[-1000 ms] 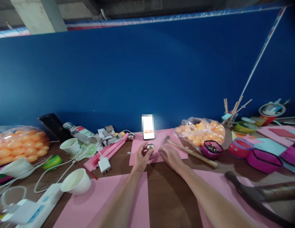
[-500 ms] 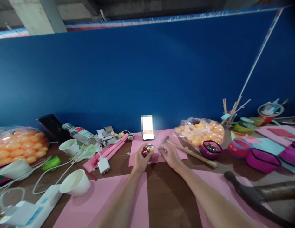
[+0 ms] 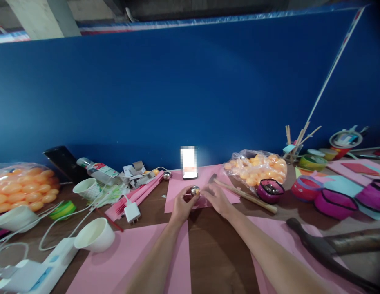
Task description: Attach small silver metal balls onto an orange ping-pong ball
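My left hand (image 3: pixel 184 205) is closed round a small ball (image 3: pixel 195 190), thumb and fingertips at its sides. Most of what shows of the ball is shiny silver, with an orange patch low down. Just right of it is my right hand (image 3: pixel 219 200), fingers bent and drawn together in a pinch. Whatever is between those fingertips is too small or hidden to name. Both hands are over a pink sheet (image 3: pixel 174 196). A wooden-handled hammer (image 3: pixel 245 194) lies right behind my right hand. At the sheet's far edge stands a phone (image 3: pixel 190 176) with a blurred-out screen.
A bag of orange balls (image 3: pixel 260 167) and a purple dish (image 3: pixel 270 192) of small metal pieces stand right. A second silver ball (image 3: pixel 167 175) sits left of the phone. Nearer are a white cup (image 3: pixel 96 235), a power strip (image 3: pixel 52 263) and a large hammer (image 3: pixel 318 249).
The ball has turned a little in my left hand, showing less orange. My right fingertips are slightly closer to it. The whole view has shifted slightly.
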Demonstrator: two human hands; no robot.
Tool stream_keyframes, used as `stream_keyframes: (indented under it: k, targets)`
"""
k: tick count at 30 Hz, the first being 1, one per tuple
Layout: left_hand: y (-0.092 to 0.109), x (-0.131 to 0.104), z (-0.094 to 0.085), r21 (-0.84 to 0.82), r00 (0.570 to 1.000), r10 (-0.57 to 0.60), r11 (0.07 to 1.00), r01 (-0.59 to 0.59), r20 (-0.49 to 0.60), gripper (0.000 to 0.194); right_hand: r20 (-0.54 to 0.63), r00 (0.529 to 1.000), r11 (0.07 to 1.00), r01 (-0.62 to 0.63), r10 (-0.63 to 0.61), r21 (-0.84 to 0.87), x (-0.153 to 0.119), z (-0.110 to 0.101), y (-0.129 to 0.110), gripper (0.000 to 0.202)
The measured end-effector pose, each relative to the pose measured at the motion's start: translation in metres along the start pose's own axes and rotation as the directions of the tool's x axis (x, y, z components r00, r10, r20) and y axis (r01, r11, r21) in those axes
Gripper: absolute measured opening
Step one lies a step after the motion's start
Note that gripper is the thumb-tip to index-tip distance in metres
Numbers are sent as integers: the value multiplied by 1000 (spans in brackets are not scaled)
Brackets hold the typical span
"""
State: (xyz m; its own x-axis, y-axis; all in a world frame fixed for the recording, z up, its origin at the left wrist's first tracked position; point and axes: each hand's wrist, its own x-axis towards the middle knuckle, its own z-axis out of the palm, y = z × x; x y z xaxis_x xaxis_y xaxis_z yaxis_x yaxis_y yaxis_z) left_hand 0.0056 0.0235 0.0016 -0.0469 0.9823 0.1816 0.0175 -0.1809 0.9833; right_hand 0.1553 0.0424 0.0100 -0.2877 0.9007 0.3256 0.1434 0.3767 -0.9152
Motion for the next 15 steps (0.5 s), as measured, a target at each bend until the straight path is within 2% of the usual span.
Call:
stream_keyframes:
  k: [10,15]
  targets:
    - [-4,1,0,7,998,58,998,-58,-9,45,19,998,997,-68,67,21,-1,0,2,22]
    - [-7,2,-1,-14,999,36,999,-37,-15,45,40,997,997,-71,71,4,0,0,3,23]
